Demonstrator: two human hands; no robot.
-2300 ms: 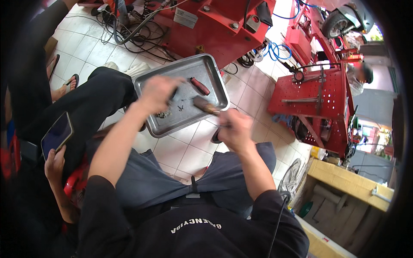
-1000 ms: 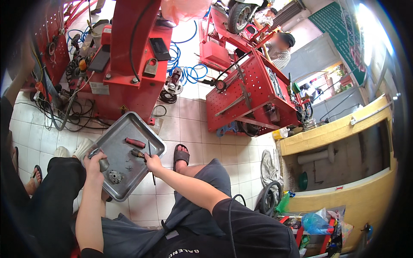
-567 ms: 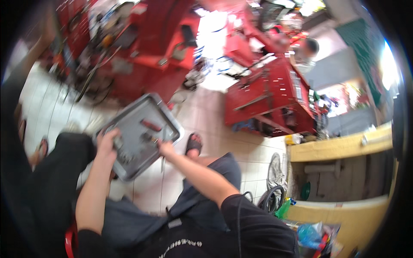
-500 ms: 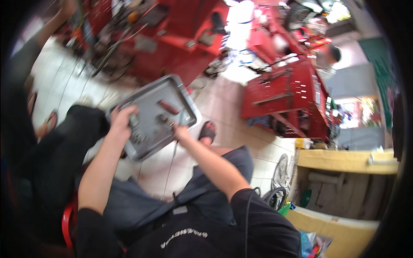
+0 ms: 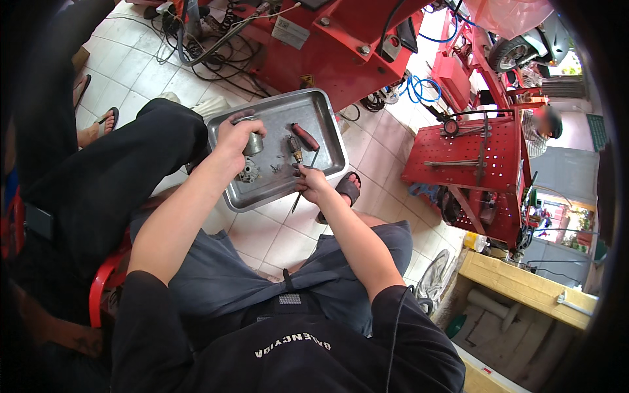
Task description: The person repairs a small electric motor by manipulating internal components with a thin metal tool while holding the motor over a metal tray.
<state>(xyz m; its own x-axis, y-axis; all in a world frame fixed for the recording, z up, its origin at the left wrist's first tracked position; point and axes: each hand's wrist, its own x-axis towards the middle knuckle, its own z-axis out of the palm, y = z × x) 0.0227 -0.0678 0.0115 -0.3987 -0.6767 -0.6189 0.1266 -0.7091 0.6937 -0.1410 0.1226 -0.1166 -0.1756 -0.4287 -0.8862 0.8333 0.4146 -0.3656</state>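
Observation:
A shallow grey metal tray (image 5: 335, 121) with raised edges lies in front of me. My left hand (image 5: 234, 139) is closed around a dull metal cylinder (image 5: 253, 145) over the tray's left side. Just below it lies a round metal part (image 5: 248, 171), with several small pieces beside it. Over the near right edge, my right hand (image 5: 310, 181) is closed with its fingers bunched. A thin dark rod (image 5: 297, 202) runs through or under them and out past the rim. Against its fingertips sits a stubby metal part with a brassy section (image 5: 295, 150). A red handle (image 5: 304, 136) lies farther up.
Beside me on the left, a person in black trousers (image 5: 151, 141) sits close, knee at the tray. Red machinery (image 5: 288, 62) with cables stands ahead. At right are a red perforated bench (image 5: 452, 154) holding long tools, a yellow-edged box (image 5: 524, 288), and another person (image 5: 540, 128) farther off.
My view has shifted and sharpened, so the tray and both hands appear farther right. The left hand now shows the metal cylinder clearly in its grasp. The right hand stays at the tray's near edge.

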